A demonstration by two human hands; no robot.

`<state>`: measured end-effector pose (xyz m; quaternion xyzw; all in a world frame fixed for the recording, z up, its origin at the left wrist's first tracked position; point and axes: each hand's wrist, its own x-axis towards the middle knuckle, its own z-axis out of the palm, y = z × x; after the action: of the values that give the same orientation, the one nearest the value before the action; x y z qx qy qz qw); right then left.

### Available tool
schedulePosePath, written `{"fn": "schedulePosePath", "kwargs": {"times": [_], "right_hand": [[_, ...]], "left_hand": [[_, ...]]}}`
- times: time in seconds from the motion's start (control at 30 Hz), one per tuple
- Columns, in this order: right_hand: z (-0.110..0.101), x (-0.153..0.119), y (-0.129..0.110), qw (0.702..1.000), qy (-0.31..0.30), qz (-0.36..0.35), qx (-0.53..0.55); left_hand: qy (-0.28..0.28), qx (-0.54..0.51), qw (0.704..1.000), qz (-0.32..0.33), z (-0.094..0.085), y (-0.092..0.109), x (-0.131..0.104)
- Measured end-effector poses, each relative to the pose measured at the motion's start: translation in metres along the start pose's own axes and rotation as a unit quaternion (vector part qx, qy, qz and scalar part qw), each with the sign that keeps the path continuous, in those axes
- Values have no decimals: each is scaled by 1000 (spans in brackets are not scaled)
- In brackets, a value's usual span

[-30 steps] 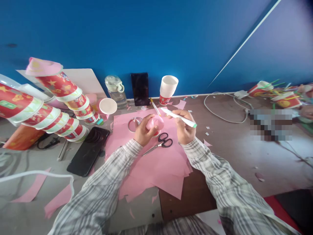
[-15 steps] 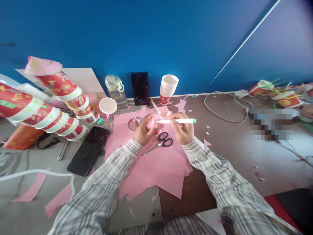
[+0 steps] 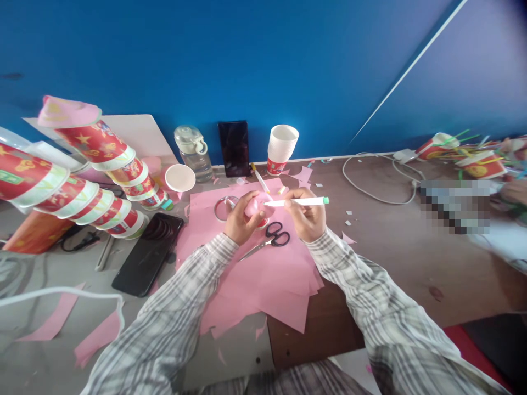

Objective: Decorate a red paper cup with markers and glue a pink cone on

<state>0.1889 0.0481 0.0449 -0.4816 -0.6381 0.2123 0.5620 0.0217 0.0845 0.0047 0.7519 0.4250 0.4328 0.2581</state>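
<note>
Fingers of my left hand are closed round a pink paper piece, with part of a red cup showing just under it. My right hand pinches a white marker with a green end; its tip points left and meets or nearly meets the pink piece. Below both hands, black-handled scissors lie on stacked pink paper. A roll of tape is left of my left hand. Behind the hands lies another white marker with a yellow end.
Stacked red cups lean at the left beside a black phone. A water bottle, an upright phone and nested cups stand along the blue wall. A white cable curls at the right; a person's hand shows at the far right edge.
The view has shifted slightly. Both hands keep nearly the same pose, with the marker still at the pink piece. A pale object at the far right has moved off toward the right edge.
</note>
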Motion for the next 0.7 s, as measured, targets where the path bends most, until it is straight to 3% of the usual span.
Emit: {"fn": "schedulePosePath", "kwargs": {"times": [0.7], "right_hand": [[-9,5,-4,997,-63,18,-32]], "left_hand": [[-6,19,1000,-7,0,0,1]]}}
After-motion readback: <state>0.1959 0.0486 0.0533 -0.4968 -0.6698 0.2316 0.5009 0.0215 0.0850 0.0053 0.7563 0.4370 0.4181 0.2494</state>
